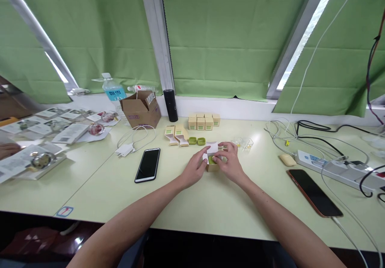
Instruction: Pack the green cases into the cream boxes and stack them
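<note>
A small kraft box (212, 167) with a raised white-lined lid stands on the table between my hands. My left hand (194, 168) grips the box at its left side, thumb and fingers closed on it. With thumb and fingers bent inward, my right hand (230, 162) holds a small green piece (211, 160) at the box's opening; its lower part is hidden. Just behind are two little green square cups (197, 141) and two flattened, unfolded kraft boxes (177, 135). Several closed kraft boxes (204, 122) stand grouped farther back. Small clear plastic pieces (243, 143) lie beyond my right hand.
Left are a phone (147, 166), a white charger (125, 150), a brown carton (141, 109), a black cylinder (170, 105) and several packaged items near another person's hand (8, 150). Right are a second phone (315, 192), a power strip (331, 170) and tangled cables.
</note>
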The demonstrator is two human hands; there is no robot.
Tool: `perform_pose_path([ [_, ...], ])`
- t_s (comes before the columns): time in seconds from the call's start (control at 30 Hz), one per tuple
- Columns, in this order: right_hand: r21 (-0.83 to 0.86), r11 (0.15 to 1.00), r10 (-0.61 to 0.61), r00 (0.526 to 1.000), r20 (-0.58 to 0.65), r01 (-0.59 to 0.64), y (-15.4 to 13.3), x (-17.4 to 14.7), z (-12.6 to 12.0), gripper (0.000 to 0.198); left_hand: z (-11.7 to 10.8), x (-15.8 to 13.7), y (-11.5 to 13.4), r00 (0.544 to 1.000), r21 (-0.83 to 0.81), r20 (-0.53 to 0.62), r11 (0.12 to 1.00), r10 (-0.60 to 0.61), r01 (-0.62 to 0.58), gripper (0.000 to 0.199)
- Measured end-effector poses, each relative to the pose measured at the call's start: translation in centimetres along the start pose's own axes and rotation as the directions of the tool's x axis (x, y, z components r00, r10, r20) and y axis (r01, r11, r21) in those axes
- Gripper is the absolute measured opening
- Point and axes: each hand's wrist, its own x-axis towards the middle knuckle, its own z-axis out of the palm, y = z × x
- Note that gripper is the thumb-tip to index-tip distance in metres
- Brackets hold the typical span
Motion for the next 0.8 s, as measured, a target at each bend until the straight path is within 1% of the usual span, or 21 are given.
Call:
perform_pose_path([
  [0.2, -0.064, 0.996, -0.065, 0.998, 0.019, 0.066, -0.4, -0.1, -0.1, 0.019, -0.1, 0.1, 0.3, 1.0, -0.017, 0.017, 1.0, 0.013, -0.012, 0.05],
  [0.3, -0.026, 0.996, -0.086, 0.996, -0.024, 0.085, -0.8, -0.1, -0.4, 0.018, -0.1, 0.1, 0.3, 1.0, -0.03, 0.011, 1.0, 0.008, -0.008, 0.049],
  [0.43, 0.061, 0.997, -0.047, 0.992, -0.121, 0.055, -1.0, 0.1, -1.0, 0.022, -0.2, 0.1, 0.0, 1.0, -0.031, -0.003, 1.0, -0.005, 0.005, 0.048],
  [0.6, 0.177, 0.984, 0.044, 0.981, -0.19, -0.01, -0.6, 0.3, -1.0, 0.015, -0.4, 0.0, -0.2, 0.999, -0.064, -0.014, 0.997, -0.034, 0.033, 0.048],
  [0.73, 0.153, 0.988, 0.047, 0.981, -0.187, -0.018, -0.6, 0.3, -0.8, 0.002, -0.5, 0.2, 0.1, 0.999, -0.183, -0.033, 0.983, -0.021, 0.014, 0.046],
  [0.8, 0.128, 0.992, 0.031, 0.983, -0.181, -0.008, -0.7, 0.3, -0.8, 0.005, -0.5, 0.3, 0.2, 0.999, -0.231, -0.05, 0.973, -0.018, 0.006, 0.043],
])
